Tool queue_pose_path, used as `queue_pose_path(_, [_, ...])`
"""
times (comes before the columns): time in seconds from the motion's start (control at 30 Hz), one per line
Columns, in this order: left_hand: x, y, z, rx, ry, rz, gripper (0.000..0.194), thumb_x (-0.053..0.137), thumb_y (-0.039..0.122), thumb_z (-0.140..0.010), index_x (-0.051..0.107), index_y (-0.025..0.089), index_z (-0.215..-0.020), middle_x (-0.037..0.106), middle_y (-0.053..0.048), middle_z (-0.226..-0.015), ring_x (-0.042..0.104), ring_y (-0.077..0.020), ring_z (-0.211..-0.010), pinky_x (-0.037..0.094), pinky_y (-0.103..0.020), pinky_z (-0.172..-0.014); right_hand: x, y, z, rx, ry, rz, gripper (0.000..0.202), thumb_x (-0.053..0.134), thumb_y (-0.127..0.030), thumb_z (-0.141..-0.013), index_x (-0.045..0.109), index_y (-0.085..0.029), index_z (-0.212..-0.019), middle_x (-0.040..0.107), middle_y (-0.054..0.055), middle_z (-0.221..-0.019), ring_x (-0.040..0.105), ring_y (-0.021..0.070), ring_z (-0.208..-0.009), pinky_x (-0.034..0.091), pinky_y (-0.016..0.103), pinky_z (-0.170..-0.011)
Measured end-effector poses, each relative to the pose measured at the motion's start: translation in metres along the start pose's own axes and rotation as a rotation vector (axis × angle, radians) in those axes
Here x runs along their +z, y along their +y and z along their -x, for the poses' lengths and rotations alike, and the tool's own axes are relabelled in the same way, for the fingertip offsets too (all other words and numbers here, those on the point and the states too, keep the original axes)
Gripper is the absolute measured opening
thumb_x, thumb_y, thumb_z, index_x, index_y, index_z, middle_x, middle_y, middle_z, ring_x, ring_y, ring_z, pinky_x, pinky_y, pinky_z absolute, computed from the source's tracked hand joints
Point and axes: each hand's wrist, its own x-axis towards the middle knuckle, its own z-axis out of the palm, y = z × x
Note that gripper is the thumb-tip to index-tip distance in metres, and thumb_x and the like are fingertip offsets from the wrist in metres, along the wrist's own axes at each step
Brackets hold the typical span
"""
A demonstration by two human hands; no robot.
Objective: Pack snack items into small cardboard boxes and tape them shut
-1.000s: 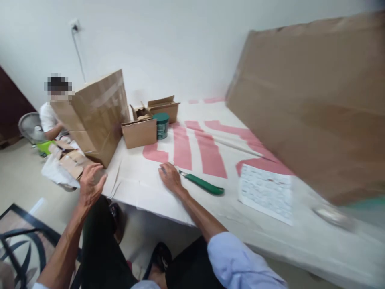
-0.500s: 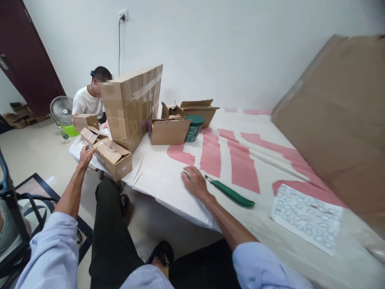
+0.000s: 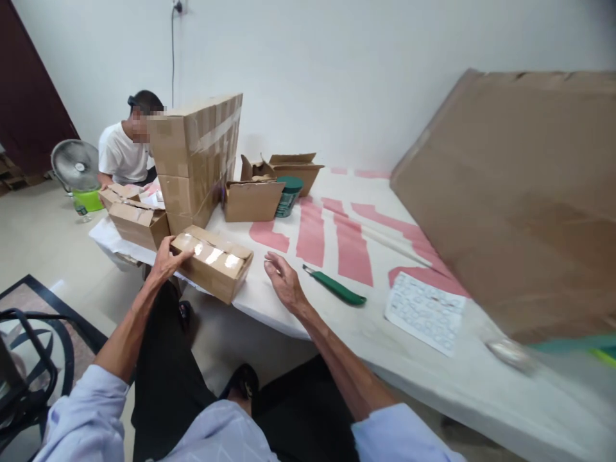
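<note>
A small brown cardboard box (image 3: 212, 262) lies at the table's front edge, tape shining on its top. My left hand (image 3: 168, 260) grips its left end, thumb on top. Just right of the box, my right hand (image 3: 283, 279) is raised a little over the table, fingers apart and holding nothing. A green-handled cutter (image 3: 339, 289) lies on the cloth to the right of that hand. Farther right is a printed sheet (image 3: 426, 312). Behind the held box, on the left, sits another small carton (image 3: 137, 224).
A tall stack of taped cartons (image 3: 192, 160) stands at the back left. Beside it are an open carton (image 3: 253, 201) and a green tub (image 3: 289, 196). Another person (image 3: 125, 154) sits beyond, near a fan (image 3: 76, 165). A large brown carton (image 3: 520, 192) fills the right side.
My left hand has taken hold of a box and moved right with it. My right hand has lifted off the table. The view has turned rightward, and the other person's box has moved lower.
</note>
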Motion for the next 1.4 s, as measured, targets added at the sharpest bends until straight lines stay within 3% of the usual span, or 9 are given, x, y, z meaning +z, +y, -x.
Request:
queue_pose_path(0.2, [0.033,0.011,0.026,0.112,-0.528,0.282,0.082,0.097,0.041,-0.057,0.057,0.022,-0.125,0.064,-0.010,-0.128,0.063,-0.0294,-0.117,0.057,-0.037,-0.087,-0.033,-0.023,0.021,0.121,0.100,-0.151,0.077,0.071,-0.078,-0.084,0.071,-0.025,-0.139,0.071,0.013,-0.147,0.065,0.0357,-0.135,0.055,0.056,-0.113])
queue_pose_path(0.33, [0.051,0.009,0.022,0.056,-0.658,0.443,0.072,0.093,0.030,-0.054,0.052,0.022,-0.112,0.064,-0.006,-0.120,0.062,-0.0265,-0.115,0.054,-0.032,-0.087,-0.049,-0.025,0.028,0.227,0.099,-0.264,0.071,0.070,-0.077,-0.084,0.072,-0.028,-0.136,0.071,0.009,-0.146,0.068,0.0338,-0.132,0.062,0.050,-0.102])
queue_pose_path(0.47, [0.066,0.007,0.027,0.068,-0.686,0.477,0.068,0.092,0.028,-0.052,0.048,0.023,-0.104,0.065,-0.005,-0.119,0.063,-0.0286,-0.119,0.053,-0.034,-0.091,-0.057,-0.027,0.031,0.162,0.088,-0.237,0.061,0.071,-0.070,-0.087,0.075,-0.024,-0.127,0.078,0.007,-0.130,0.071,0.0300,-0.122,0.061,0.043,-0.100])
queue_pose_path(0.7, [0.080,-0.007,0.050,0.135,-0.677,0.457,0.091,0.098,0.033,-0.049,0.049,0.028,-0.126,0.043,-0.015,-0.165,0.032,-0.0401,-0.162,0.042,-0.053,-0.115,-0.080,-0.022,0.036,0.251,0.073,-0.339,0.051,0.078,-0.053,-0.075,0.076,-0.022,-0.116,0.082,0.003,-0.112,0.074,0.0259,-0.101,0.058,0.032,-0.082])
queue_pose_path(0.93, [0.098,0.016,0.084,0.316,-0.469,0.420,0.095,0.097,0.036,-0.051,0.051,0.027,-0.133,0.051,-0.012,-0.147,0.047,-0.0380,-0.147,0.046,-0.054,-0.114,-0.098,-0.010,0.044,0.337,0.054,-0.420,0.054,0.078,-0.065,-0.072,0.076,-0.023,-0.106,0.083,0.005,-0.102,0.075,0.0273,-0.095,0.060,0.038,-0.082])
queue_pose_path(1.07, [0.092,0.036,0.101,0.448,-0.375,0.337,0.091,0.097,0.034,-0.053,0.052,0.026,-0.132,0.048,-0.011,-0.144,0.051,-0.0347,-0.138,0.049,-0.053,-0.113,-0.110,-0.014,0.042,0.289,0.194,-0.256,0.059,0.079,-0.074,-0.068,0.076,-0.022,-0.095,0.082,0.006,-0.096,0.075,0.0279,-0.093,0.062,0.041,-0.081])
queue_pose_path(1.2, [0.084,0.050,0.113,0.551,-0.295,0.262,0.089,0.095,0.029,-0.054,0.054,0.026,-0.132,0.049,-0.011,-0.143,0.050,-0.0348,-0.138,0.044,-0.055,-0.121,-0.120,-0.048,0.035,0.139,0.337,-0.102,0.054,0.077,-0.070,-0.075,0.077,-0.021,-0.097,0.081,0.009,-0.107,0.073,0.0283,-0.107,0.061,0.043,-0.091])
queue_pose_path(1.3, [0.079,0.060,0.122,0.598,-0.246,0.205,0.089,0.094,0.026,-0.054,0.053,0.026,-0.133,0.048,-0.011,-0.143,0.048,-0.0366,-0.141,0.041,-0.057,-0.123,-0.116,-0.098,0.034,-0.173,0.347,0.120,0.043,0.071,-0.059,-0.088,0.079,-0.021,-0.106,0.078,0.010,-0.114,0.071,0.0288,-0.113,0.058,0.048,-0.100])
queue_pose_path(1.4, [0.075,0.068,0.131,0.610,-0.236,0.150,0.089,0.093,0.024,-0.056,0.052,0.026,-0.134,0.045,-0.013,-0.146,0.045,-0.0381,-0.143,0.039,-0.058,-0.125,-0.100,-0.151,0.042,-0.498,0.235,0.365,0.031,0.063,-0.047,-0.099,0.079,-0.024,-0.111,0.076,0.011,-0.119,0.068,0.0309,-0.120,0.055,0.054,-0.107])
